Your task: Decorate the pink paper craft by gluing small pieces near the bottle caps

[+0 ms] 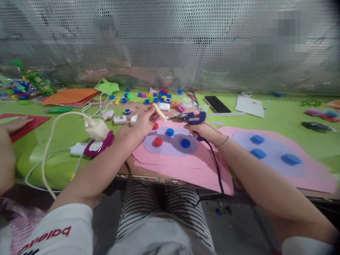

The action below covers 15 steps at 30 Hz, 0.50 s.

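My left hand (147, 119) pinches a cream-coloured strip (160, 112) that slants down to the right. In my right hand (199, 129) is a dark blue glue gun (195, 118), its nozzle pointing left, close to the strip's lower end; whether they touch I cannot tell. Below both hands lies a lilac paper shape (172, 150) on pink paper (170, 163). On the lilac shape sit red bottle caps (158, 141) and blue bottle caps (185, 143). A black cord (216, 164) hangs from the gun over the table edge.
To the right, another pink sheet (316, 173) carries blue caps (291, 159). Behind are loose caps (162, 95) and a phone (217, 104). A power strip (98, 145) with cables stands left, near another person's hand (21, 124). A perforated metal screen (170, 46) closes the back.
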### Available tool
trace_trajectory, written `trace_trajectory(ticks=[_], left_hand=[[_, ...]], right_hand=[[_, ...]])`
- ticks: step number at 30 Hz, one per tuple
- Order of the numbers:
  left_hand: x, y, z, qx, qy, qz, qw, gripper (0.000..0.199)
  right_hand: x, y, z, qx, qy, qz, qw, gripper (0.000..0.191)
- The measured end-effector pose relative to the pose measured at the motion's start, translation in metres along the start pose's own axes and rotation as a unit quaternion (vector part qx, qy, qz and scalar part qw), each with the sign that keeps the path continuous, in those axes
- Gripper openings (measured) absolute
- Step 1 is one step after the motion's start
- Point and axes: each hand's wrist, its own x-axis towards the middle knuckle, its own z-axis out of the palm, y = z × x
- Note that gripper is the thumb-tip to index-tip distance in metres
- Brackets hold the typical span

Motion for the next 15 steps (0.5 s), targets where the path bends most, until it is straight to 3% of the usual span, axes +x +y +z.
trace_trajectory(ticks=[5, 8, 10, 15], left_hand=[[0.002, -0.001, -0.003, 0.038, -0.037, 0.054, 0.997, 0.006], [-0.003, -0.002, -0.003, 0.165, -0.073, 0.141, 0.973, 0.013], [-0.009, 0.0, -0.002, 0.287, -0.106, 0.206, 0.929, 0.015], [-0.021, 0.005, 0.001, 0.503, -0.198, 0.322, 0.778, 0.012]], right_hand=[[0.006, 0.007, -0.003, 0.12, 0.004, 0.003, 0.993, 0.026], [0.008, 0.008, -0.004, 0.167, 0.021, -0.008, 0.986, 0.025], [0.01, 0.008, -0.006, 0.187, 0.03, -0.015, 0.982, 0.024], [0.013, 0.009, -0.009, 0.218, 0.057, -0.025, 0.974, 0.022]])
